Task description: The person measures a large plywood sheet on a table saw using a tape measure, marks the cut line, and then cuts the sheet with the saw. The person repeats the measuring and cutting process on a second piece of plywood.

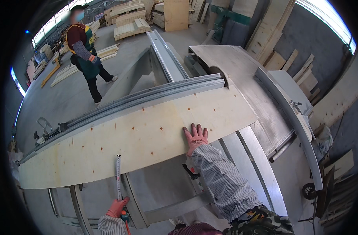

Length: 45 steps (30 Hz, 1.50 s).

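Note:
A long pale knotty wooden board (128,137) lies across a sliding table saw, its far edge along the metal fence (147,100). My right hand (195,139), in a pink glove with dark fingertips, rests on the board with its fingers spread. In a pink glove too, my left hand (117,207) is closed around a tape measure (125,216) in front of the near edge. The tape's pale blade (118,178) is drawn out, its end over the board. The circular saw blade (219,74) rises by the board's far right end, partly hidden.
The saw's metal top (241,74) extends right to a long rail (290,113). Below the board run the frame bars (179,206). A person (84,49) in a green apron stands at the far left. Stacked lumber (130,27) lies at the back; boards (273,29) lean against the wall.

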Tool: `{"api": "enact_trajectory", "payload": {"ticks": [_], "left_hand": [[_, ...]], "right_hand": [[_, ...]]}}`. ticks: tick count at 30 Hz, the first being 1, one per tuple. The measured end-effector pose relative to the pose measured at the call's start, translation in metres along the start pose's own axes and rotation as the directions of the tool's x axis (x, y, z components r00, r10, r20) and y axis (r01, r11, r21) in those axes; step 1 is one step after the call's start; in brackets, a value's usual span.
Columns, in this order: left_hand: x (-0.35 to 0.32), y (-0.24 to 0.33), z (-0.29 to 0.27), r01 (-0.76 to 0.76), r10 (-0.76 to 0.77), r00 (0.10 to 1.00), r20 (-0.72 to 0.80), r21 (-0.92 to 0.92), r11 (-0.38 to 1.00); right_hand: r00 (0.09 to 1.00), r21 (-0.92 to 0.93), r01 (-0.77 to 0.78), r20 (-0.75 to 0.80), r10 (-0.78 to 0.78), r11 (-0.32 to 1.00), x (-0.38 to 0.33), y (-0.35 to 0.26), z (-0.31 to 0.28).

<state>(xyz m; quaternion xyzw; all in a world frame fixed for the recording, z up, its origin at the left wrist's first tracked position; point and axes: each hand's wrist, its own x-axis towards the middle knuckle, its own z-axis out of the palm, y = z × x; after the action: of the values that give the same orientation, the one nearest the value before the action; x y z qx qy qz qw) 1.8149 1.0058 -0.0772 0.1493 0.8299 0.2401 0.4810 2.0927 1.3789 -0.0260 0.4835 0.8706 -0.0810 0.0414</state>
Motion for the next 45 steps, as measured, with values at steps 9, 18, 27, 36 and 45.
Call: {"api": "enact_trajectory", "payload": {"ticks": [9, 18, 27, 36, 45], "left_hand": [[-0.018, 0.012, 0.020, -0.099, 0.097, 0.990, -0.106, -0.010, 0.995], [-0.018, 0.016, 0.032, -0.130, 0.127, 0.987, -0.100, -0.029, 0.991], [-0.012, 0.005, 0.041, -0.125, 0.125, 0.978, -0.167, 0.010, 0.992], [-0.013, 0.008, 0.054, -0.109, 0.100, 0.980, -0.171, -0.043, 0.993], [-0.006, 0.000, 0.067, -0.118, 0.095, 0.973, -0.211, -0.097, 0.988]], "right_hand": [[1.000, -0.025, 0.021, -0.018, -0.021, 0.999, -0.002, 0.002, -0.020], [0.996, -0.034, 0.048, -0.079, -0.050, 0.998, 0.008, 0.010, -0.011], [0.996, -0.058, 0.055, -0.065, -0.059, 0.997, 0.012, 0.012, -0.013], [0.994, -0.029, 0.095, -0.059, -0.097, 0.995, 0.015, 0.018, -0.018], [0.980, -0.054, 0.130, -0.144, -0.136, 0.990, 0.019, 0.023, -0.022]]}}
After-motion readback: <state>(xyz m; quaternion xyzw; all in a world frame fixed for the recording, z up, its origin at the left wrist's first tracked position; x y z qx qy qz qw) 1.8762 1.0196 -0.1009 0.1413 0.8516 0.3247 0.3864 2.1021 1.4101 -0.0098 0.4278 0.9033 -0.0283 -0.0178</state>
